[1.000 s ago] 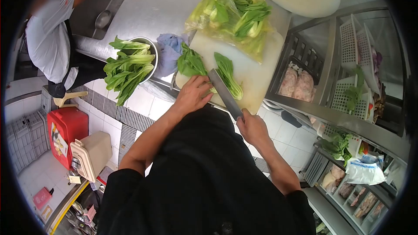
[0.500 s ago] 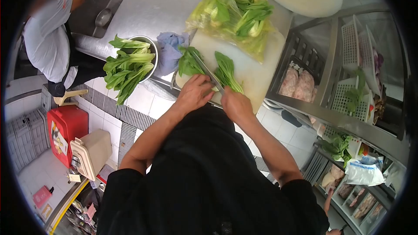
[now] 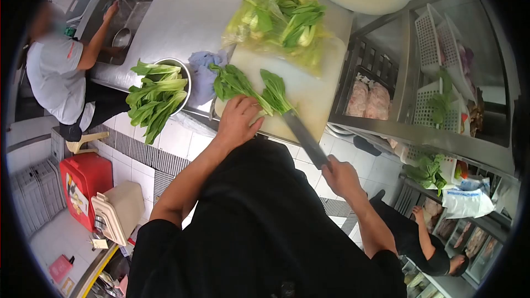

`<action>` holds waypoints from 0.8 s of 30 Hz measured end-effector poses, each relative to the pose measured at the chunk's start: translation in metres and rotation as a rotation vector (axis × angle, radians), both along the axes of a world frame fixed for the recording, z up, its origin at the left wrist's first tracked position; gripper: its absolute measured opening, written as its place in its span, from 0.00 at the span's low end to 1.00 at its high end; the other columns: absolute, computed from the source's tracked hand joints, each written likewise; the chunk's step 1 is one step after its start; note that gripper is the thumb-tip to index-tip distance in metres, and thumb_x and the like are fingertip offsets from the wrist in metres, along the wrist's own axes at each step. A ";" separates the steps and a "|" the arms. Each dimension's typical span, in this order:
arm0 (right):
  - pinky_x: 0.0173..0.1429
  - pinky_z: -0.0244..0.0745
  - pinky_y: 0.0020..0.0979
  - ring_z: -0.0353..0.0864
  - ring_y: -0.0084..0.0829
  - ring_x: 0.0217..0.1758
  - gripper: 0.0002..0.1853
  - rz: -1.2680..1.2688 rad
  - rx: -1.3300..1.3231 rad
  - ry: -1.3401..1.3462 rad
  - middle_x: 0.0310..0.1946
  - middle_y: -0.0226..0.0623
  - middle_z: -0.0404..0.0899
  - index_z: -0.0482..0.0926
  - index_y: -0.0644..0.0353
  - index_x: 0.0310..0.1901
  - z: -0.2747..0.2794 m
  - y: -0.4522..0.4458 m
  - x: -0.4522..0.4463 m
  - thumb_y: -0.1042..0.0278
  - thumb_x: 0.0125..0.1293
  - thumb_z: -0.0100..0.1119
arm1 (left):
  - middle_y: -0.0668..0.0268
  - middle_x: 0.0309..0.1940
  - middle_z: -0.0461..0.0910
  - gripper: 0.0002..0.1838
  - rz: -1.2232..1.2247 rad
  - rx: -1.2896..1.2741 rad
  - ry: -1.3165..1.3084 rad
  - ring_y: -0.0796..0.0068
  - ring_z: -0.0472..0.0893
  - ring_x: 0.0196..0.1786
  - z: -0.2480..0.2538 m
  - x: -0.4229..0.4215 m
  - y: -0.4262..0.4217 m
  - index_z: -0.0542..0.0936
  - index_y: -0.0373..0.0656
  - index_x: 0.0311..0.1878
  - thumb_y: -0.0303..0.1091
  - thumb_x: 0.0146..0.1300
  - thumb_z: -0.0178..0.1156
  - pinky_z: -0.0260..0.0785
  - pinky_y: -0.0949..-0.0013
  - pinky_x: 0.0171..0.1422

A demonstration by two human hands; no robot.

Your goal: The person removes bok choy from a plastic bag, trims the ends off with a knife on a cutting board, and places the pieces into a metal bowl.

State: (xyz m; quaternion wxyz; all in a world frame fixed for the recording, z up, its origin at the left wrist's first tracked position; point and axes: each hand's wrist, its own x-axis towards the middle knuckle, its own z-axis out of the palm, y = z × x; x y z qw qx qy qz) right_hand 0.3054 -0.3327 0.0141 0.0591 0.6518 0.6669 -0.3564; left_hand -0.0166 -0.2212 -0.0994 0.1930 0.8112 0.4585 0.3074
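cutting step, prob.: r hand (image 3: pixel 341 177) wrapped round knife (image 3: pixel 305 138), l hand (image 3: pixel 237 121) loosely spread at greens (image 3: pixel 232 81), & next stroke calls for fingertips well clear.

The wearer has on a plain black top (image 3: pixel 265 221), its cloth matte and loosely creased. Its short sleeves, the left sleeve (image 3: pixel 156 251) toward eight o'clock and the right sleeve (image 3: pixel 386 267) toward four, leave both forearms bare, down to the ungloved left hand (image 3: pixel 238 123) and right hand (image 3: pixel 340 177). At six o'clock sits a small dark, glossy detail (image 3: pixel 287 289), too small to identify.
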 end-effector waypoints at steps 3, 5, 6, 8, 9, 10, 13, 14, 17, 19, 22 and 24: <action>0.41 0.78 0.56 0.86 0.62 0.32 0.16 -0.250 0.085 0.024 0.26 0.58 0.85 0.79 0.67 0.51 0.004 -0.010 0.010 0.60 0.75 0.58 | 0.62 0.60 0.82 0.19 -0.102 0.062 0.040 0.50 0.77 0.64 0.008 0.030 0.002 0.86 0.45 0.54 0.35 0.59 0.73 0.71 0.50 0.71; 0.41 0.78 0.56 0.85 0.62 0.32 0.16 -0.335 0.123 0.057 0.26 0.58 0.84 0.79 0.67 0.48 -0.003 -0.009 0.011 0.59 0.75 0.58 | 0.63 0.60 0.82 0.18 -0.251 0.054 0.148 0.51 0.76 0.65 0.008 0.049 0.014 0.87 0.45 0.54 0.36 0.60 0.72 0.69 0.50 0.73; 0.42 0.78 0.56 0.86 0.62 0.33 0.16 -0.333 0.103 0.033 0.26 0.57 0.84 0.78 0.67 0.47 -0.006 -0.007 0.011 0.59 0.75 0.58 | 0.63 0.60 0.82 0.18 -0.265 0.060 0.145 0.51 0.76 0.65 0.003 0.054 0.019 0.87 0.45 0.54 0.36 0.60 0.72 0.69 0.50 0.73; 0.44 0.78 0.57 0.86 0.61 0.34 0.16 -0.314 0.067 -0.007 0.26 0.55 0.85 0.77 0.66 0.45 -0.013 -0.003 0.009 0.58 0.75 0.57 | 0.64 0.59 0.83 0.16 -0.313 0.008 0.199 0.53 0.76 0.67 -0.011 0.061 0.029 0.87 0.46 0.53 0.36 0.62 0.71 0.67 0.50 0.75; 0.44 0.78 0.57 0.86 0.61 0.34 0.16 -0.326 0.068 -0.006 0.26 0.55 0.85 0.77 0.66 0.45 -0.016 -0.003 0.006 0.58 0.75 0.57 | 0.64 0.59 0.83 0.16 -0.325 0.011 0.200 0.53 0.76 0.67 -0.013 0.061 0.035 0.87 0.46 0.53 0.36 0.62 0.71 0.67 0.50 0.75; 0.45 0.79 0.57 0.86 0.61 0.35 0.15 -0.306 0.080 -0.001 0.27 0.55 0.85 0.77 0.66 0.45 -0.020 -0.003 0.002 0.58 0.75 0.57 | 0.65 0.58 0.84 0.15 -0.357 0.013 0.200 0.54 0.76 0.67 -0.016 0.057 0.040 0.87 0.47 0.53 0.35 0.62 0.70 0.67 0.50 0.75; 0.46 0.79 0.58 0.86 0.61 0.35 0.15 -0.272 0.087 0.015 0.29 0.55 0.86 0.78 0.64 0.47 -0.035 -0.002 -0.007 0.58 0.75 0.55 | 0.67 0.57 0.84 0.14 -0.384 0.045 0.215 0.55 0.76 0.67 -0.018 0.044 0.051 0.87 0.47 0.52 0.32 0.63 0.69 0.67 0.51 0.75; 0.46 0.79 0.58 0.86 0.61 0.35 0.14 -0.264 0.089 0.021 0.29 0.55 0.86 0.77 0.64 0.47 -0.038 0.000 -0.011 0.59 0.75 0.55 | 0.67 0.57 0.84 0.14 -0.353 0.082 0.216 0.55 0.77 0.66 -0.018 0.041 0.053 0.87 0.47 0.52 0.31 0.62 0.69 0.69 0.51 0.73; 0.45 0.79 0.58 0.86 0.62 0.35 0.14 -0.248 0.087 0.031 0.29 0.55 0.86 0.77 0.65 0.47 -0.043 0.005 -0.018 0.60 0.76 0.55 | 0.67 0.57 0.83 0.13 -0.281 0.097 0.186 0.55 0.78 0.64 -0.010 0.042 0.040 0.87 0.46 0.50 0.31 0.61 0.69 0.70 0.51 0.71; 0.45 0.78 0.59 0.85 0.62 0.34 0.14 -0.231 0.083 0.037 0.28 0.56 0.85 0.77 0.65 0.46 -0.042 0.006 -0.018 0.60 0.76 0.54 | 0.67 0.56 0.83 0.12 -0.245 0.076 0.151 0.56 0.78 0.63 -0.008 0.048 0.026 0.87 0.46 0.48 0.30 0.60 0.69 0.70 0.51 0.70; 0.44 0.78 0.58 0.85 0.62 0.33 0.14 -0.211 0.108 0.040 0.28 0.56 0.85 0.76 0.65 0.45 -0.037 0.008 -0.020 0.60 0.76 0.54 | 0.66 0.55 0.82 0.15 -0.258 0.089 0.119 0.57 0.78 0.61 -0.012 0.051 0.016 0.87 0.46 0.50 0.29 0.59 0.70 0.74 0.51 0.65; 0.44 0.78 0.58 0.85 0.62 0.33 0.13 -0.192 0.111 0.047 0.27 0.57 0.85 0.76 0.65 0.44 -0.035 0.011 -0.022 0.61 0.76 0.54 | 0.65 0.53 0.82 0.14 -0.262 0.017 0.105 0.57 0.79 0.59 -0.014 0.052 0.017 0.87 0.46 0.49 0.27 0.58 0.71 0.75 0.55 0.64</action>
